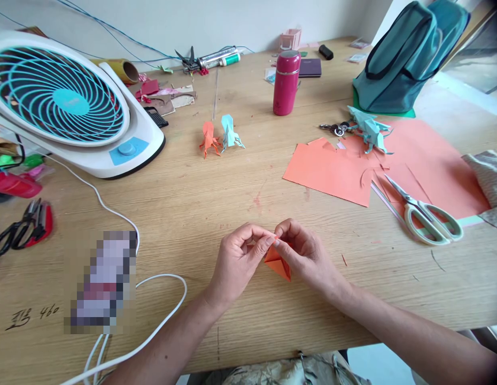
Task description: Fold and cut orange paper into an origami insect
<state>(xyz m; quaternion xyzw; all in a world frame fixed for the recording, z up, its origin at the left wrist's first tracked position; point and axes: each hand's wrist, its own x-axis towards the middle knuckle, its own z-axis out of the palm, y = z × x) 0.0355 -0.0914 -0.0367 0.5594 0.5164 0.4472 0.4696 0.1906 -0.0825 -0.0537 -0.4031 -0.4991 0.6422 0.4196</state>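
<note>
Both hands meet over the table, pinching a small folded piece of orange paper [278,264] between thumbs and fingertips. My left hand [241,262] grips its upper tip from the left. From the other side, my right hand [312,256] closes on the same tip. The paper's creased lower part hangs below the fingers; its upper part is mostly hidden. Farther back stand an orange origami figure [209,139] and a light blue origami figure [231,132], side by side. A larger teal origami figure [372,131] rests on orange paper sheets [328,171] at the right.
White-handled scissors [431,219] lie at the right. A fan [68,107] occupies the left back, with dark-handled scissors [18,230] in front of it. A blurred-out phone-like object [106,278] and white cable [180,299] lie left. A magenta flask [286,85] and teal bag [404,64] stand behind.
</note>
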